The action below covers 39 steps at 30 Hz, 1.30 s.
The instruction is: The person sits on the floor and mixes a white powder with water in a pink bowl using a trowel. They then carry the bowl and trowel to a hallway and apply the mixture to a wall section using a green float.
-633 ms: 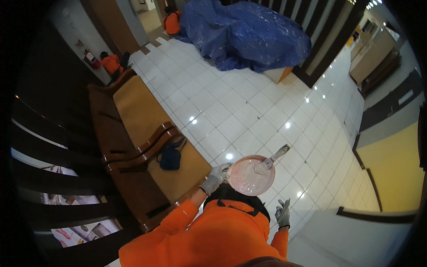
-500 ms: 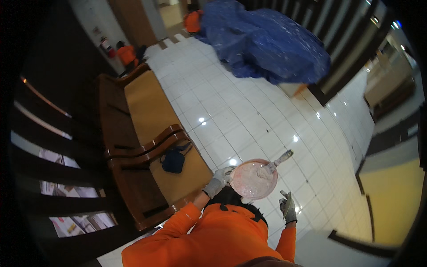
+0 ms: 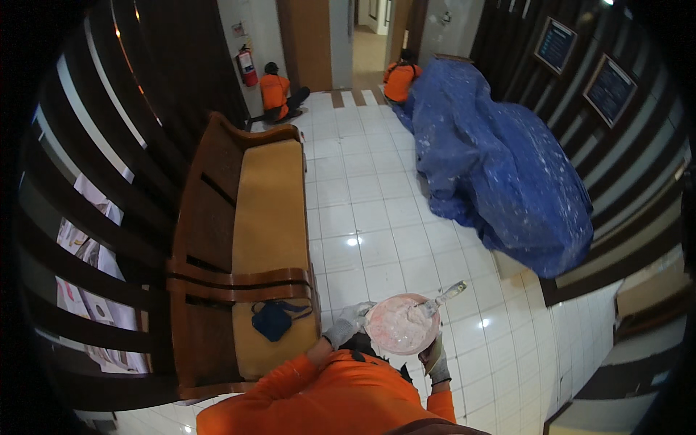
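My gloved left hand (image 3: 348, 323) grips the left rim of a round pink container (image 3: 391, 328) of pale, wet paste. A paint-spattered putty knife (image 3: 451, 293) rests in it, handle out to the upper right. My gloved right hand (image 3: 436, 366) is at the container's lower right with a flat scraper (image 3: 434, 351) in it, partly hidden by the container; whether it also touches the container I cannot tell.
A wooden bench (image 3: 268, 206) with a dark bag (image 3: 272, 321) lines the left. A paint-spattered blue tarp (image 3: 500, 167) covers something on the right. Two orange-shirted people crouch ahead (image 3: 275, 94) (image 3: 399, 80), near a doorway (image 3: 370, 51) and a fire extinguisher (image 3: 248, 69). White tiles (image 3: 355, 181) run between.
My view has swung toward the doorway, so the bench and tarp now flank the floor ahead. My right hand has come in close against the container's lower right.
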{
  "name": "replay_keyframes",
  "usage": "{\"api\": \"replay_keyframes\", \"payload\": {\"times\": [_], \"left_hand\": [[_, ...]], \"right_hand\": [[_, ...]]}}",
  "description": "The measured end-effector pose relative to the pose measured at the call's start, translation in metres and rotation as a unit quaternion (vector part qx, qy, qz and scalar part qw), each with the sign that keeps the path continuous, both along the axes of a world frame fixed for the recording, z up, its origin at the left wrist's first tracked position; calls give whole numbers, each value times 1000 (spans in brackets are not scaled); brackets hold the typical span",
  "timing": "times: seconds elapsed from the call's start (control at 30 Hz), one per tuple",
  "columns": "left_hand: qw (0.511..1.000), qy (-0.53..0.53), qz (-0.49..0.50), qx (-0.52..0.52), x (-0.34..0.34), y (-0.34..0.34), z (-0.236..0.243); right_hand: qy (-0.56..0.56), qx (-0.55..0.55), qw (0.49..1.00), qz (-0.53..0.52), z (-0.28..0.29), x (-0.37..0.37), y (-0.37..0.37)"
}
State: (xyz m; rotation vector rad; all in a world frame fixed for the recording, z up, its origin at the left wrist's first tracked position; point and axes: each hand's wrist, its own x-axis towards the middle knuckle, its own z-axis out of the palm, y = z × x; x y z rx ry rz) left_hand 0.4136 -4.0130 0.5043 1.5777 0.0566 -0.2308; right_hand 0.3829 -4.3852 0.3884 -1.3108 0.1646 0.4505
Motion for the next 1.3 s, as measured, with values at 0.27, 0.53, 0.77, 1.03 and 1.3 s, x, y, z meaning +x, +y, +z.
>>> {"api": "replay_keyframes", "payload": {"times": [0.27,0.53,0.77,1.03,1.3], "left_hand": [[992,108,-11,-61,234,27,90],[995,81,-18,-55,431,11,71],[995,46,83,-35,585,24,94],[965,39,244,-88,741,76,94],[956,1,266,-123,930,193,73]], "right_hand": [[145,20,989,-27,129,230,47],[18,-89,995,37,121,431,47],[-129,-195,953,195,175,671,57],[-161,-170,930,283,207,923,153],[-93,-174,940,278,217,1114,277]]}}
